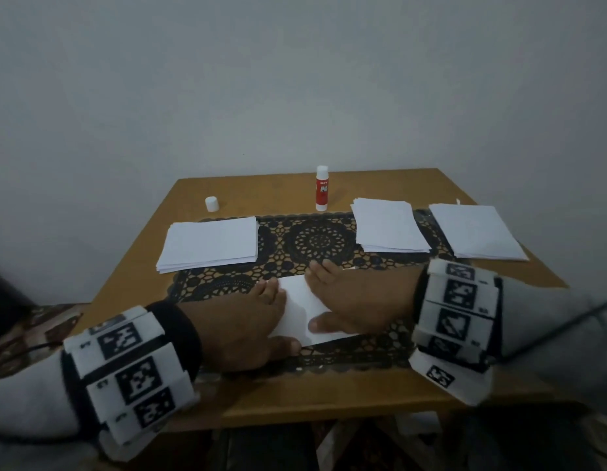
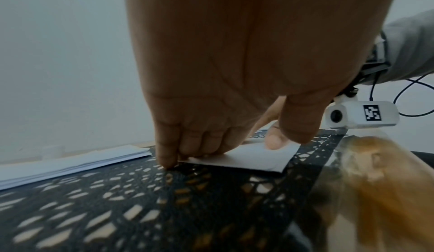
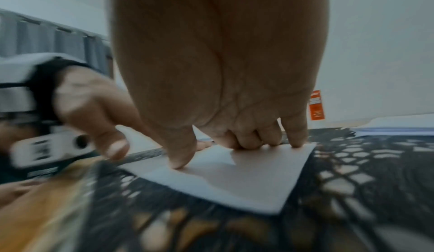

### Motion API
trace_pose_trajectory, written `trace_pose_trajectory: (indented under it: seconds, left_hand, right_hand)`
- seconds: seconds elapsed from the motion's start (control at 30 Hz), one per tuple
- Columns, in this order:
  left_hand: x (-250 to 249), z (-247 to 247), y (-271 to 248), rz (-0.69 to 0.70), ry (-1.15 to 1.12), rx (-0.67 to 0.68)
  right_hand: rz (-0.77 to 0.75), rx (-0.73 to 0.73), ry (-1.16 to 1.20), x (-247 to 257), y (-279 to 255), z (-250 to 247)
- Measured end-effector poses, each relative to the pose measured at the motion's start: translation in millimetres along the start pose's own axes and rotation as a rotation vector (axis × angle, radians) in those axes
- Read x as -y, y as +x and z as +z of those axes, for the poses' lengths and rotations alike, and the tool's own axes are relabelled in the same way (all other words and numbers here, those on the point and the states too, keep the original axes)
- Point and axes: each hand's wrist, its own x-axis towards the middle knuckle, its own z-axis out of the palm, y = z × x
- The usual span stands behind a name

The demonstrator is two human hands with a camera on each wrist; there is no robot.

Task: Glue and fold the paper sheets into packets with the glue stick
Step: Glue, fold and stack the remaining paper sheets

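Observation:
A folded white paper [image 1: 297, 322] lies on the black lace mat [image 1: 319, 239] in front of me. My left hand [image 1: 278, 317] sets its fingertips [image 2: 169, 161] down on the paper's [image 2: 246, 160] left edge, thumb lifted. My right hand [image 1: 318, 297] presses the paper [image 3: 246, 183] from the right, thumb [image 3: 178, 163] and fingertips flat on it. Neither hand pinches or lifts it. The red and white glue stick [image 1: 322, 190] stands uncapped at the table's back, far from both hands. Its white cap [image 1: 211, 203] stands apart to the left.
A stack of white sheets [image 1: 210, 244] lies on the left. Two more stacks [image 1: 390, 226] [image 1: 475, 232] lie on the right. The wooden table [image 1: 329, 396] stands against a plain wall; its front edge is just below my wrists.

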Motion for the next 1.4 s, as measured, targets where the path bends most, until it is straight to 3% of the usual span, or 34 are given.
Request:
trace_pose_trajectory:
  seconds: [0.2, 0.4, 0.53, 0.9, 1.0, 1.1, 1.27, 1.4]
  left_hand:
    - [11, 1, -3, 0.042, -0.018, -0.137]
    - [11, -1, 8, 0.055, -0.12, -0.309]
    - [13, -6, 16, 0.021, -0.149, -0.328]
    - [18, -23, 33, 0.01, -0.29, -0.204]
    - [21, -20, 37, 0.032, -0.404, -0.264]
    - [26, -16, 38, 0.043, -0.519, -0.429]
    - [50, -24, 24, 0.061, -0.772, -0.669]
    - [78, -33, 13, 0.026, -1.061, -0.702]
  right_hand:
    - [0.028, 0.009, -0.032, -5, -9, 8]
    - [0.097, -0.193, 0.05, -30, -24, 9]
    - [0.09, -0.228, 0.096, -35, -21, 8]
    - [0.069, -0.286, 0.204, -45, -14, 7]
    - [0.078, -0.322, 0.262, -50, -12, 10]
    - [0.07, -0.346, 0.299, -50, -12, 11]
    - [0.084, -0.511, 0.659, -65, -13, -1]
    - [-0.036, -0.391, 1.102, -60, 6, -16]
